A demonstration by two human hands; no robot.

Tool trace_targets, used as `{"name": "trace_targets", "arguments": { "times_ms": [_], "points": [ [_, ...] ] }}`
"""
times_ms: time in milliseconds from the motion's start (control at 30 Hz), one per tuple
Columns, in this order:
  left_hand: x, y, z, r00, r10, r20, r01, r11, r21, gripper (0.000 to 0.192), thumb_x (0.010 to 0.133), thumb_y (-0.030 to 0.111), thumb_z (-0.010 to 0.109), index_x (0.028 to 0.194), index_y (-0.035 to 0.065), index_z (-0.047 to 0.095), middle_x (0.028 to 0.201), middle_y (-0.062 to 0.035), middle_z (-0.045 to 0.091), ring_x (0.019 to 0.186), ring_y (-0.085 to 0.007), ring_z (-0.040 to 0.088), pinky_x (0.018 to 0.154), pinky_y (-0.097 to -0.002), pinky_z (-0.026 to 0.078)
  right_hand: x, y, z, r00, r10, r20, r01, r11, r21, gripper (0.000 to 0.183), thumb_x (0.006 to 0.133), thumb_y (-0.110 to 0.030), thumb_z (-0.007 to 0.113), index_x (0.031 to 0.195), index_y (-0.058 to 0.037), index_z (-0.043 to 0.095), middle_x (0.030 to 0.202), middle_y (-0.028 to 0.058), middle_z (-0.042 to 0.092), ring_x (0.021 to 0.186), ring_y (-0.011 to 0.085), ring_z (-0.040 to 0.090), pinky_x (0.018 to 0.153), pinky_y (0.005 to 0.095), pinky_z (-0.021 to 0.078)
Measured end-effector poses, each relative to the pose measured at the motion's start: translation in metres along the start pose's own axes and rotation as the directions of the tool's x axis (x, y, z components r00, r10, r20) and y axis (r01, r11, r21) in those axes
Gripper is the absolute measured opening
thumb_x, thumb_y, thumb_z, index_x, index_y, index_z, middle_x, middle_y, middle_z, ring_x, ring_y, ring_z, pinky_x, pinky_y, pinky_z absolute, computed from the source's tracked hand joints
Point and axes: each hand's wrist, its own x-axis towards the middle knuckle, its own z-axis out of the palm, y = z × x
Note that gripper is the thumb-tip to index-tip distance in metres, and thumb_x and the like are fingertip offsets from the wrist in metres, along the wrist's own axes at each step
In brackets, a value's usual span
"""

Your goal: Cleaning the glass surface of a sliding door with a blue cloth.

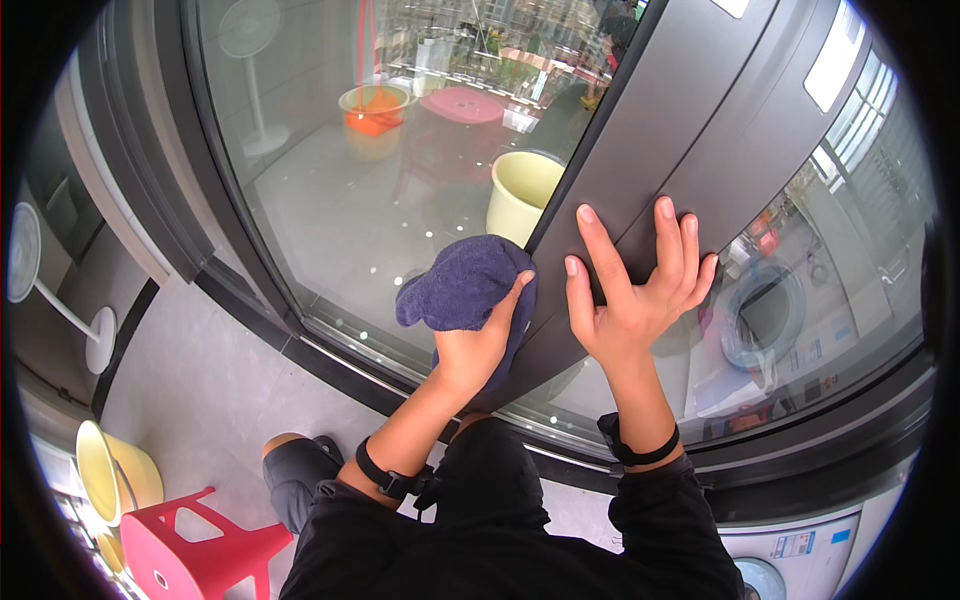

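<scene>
My left hand [480,349] grips a dark blue terry cloth [469,281], bunched over its fingers with the thumb on top. The cloth lies at the edge of a glass door pane [300,217], against the grey metal door frame [701,90]. To the right, my right hand [630,300] is spread with its fingers apart over the wide upright of that frame, holding nothing. Its fingertips appear to rest on the metal. Small white specks show on the pane. A pale yellow bucket [517,199] appears in the glass just above the cloth.
At lower left are a red plastic stool [176,536] and a yellow bucket [124,472]. A white standing fan [45,292] is at far left. A front-loading washing machine [810,547] stands at lower right. A dark floor track [337,367] runs below the door.
</scene>
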Motion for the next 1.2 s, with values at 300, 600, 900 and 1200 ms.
{"name": "trace_targets", "arguments": {
  "times_ms": [300,600,900,1200],
  "points": [
    [-0.036,-0.026,0.007,0.993,-0.067,-0.096,0.068,0.998,0.003,0.013,0.089,0.001,0.076,0.099,-0.0025,0.069,0.095,-0.0112,0.071,0.088,-0.02,0.068,0.081,-0.0345,0.054,0.001,0.001,-0.003,1.0,-0.018,0.017,0.018,1.0,-0.007,0.039,0.085,-0.037,0.071,0.124,-0.0361,0.076,0.156,0.0115,0.046,0.145,0.0328,0.037,0.121,0.0527,0.0094],
    [0.017,0.026,0.016,0.997,-0.059,-0.049,0.053,0.991,-0.12,0.016,0.086,0.0,0.079,0.098,-0.0037,0.07,0.095,-0.0081,0.073,0.086,-0.0165,0.067,0.078,-0.0321,0.053,0.003,-0.001,0.001,1.0,0.013,-0.01,-0.013,0.999,0.037,0.037,0.089,-0.037,0.065,0.125,-0.0397,0.074,0.151,0.008,0.053,0.143,0.0279,0.041,0.123,0.0492,0.0071],
    [0.024,0.031,0.029,0.996,0.078,-0.053,-0.078,0.997,-0.007,0.011,0.087,0.002,0.08,0.094,-0.0016,0.072,0.089,-0.0037,0.073,0.077,-0.0119,0.064,0.073,-0.0291,0.052,0.003,0.01,-0.01,1.0,0.013,-0.019,-0.012,0.999,0.048,0.039,0.088,-0.031,0.065,0.126,-0.0345,0.074,0.15,0.0082,0.055,0.142,0.0277,0.044,0.123,0.0498,0.0094],
    [-0.06,-0.05,-0.026,0.999,-0.039,-0.018,0.041,0.983,0.18,0.016,0.085,0.005,0.081,0.089,-0.0031,0.069,0.088,-0.0126,0.072,0.077,-0.0267,0.068,0.076,-0.0371,0.053,0.006,0.003,-0.017,0.999,0.009,-0.043,-0.003,0.991,0.132,0.044,0.085,-0.017,0.061,0.127,-0.0203,0.074,0.146,0.0104,0.059,0.141,0.03,0.048,0.125,0.0476,0.0085]
  ]
}}
